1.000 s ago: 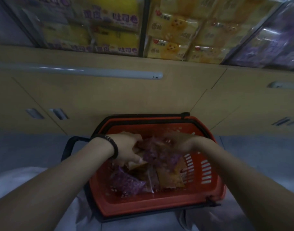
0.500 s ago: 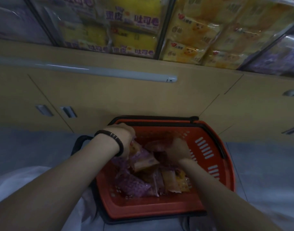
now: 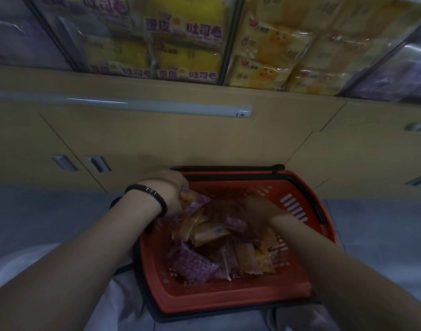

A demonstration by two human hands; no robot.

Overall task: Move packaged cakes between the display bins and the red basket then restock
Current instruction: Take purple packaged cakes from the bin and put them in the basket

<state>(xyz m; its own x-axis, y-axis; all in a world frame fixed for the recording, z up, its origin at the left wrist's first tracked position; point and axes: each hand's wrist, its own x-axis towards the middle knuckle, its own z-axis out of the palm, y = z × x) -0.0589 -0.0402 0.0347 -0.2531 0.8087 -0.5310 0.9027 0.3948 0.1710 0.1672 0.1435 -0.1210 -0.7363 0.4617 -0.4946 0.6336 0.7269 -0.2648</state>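
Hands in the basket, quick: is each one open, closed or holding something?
Left hand: grips packaged cakes.
Right hand: blurred inside the red basket; cannot tell.

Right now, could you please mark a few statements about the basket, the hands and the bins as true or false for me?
1. The red basket holds purple and orange packaged cakes. True.
2. The left grip hangs empty beside the basket. False: it holds packaged cakes over the basket's far left corner.
3. A dark bracelet sits on the left wrist. True.
4. The display bins above stand empty. False: they are packed with yellow packets.
5. The right grip is up at the bins. False: it is down in the basket among the cakes, too blurred to show whether it holds any.
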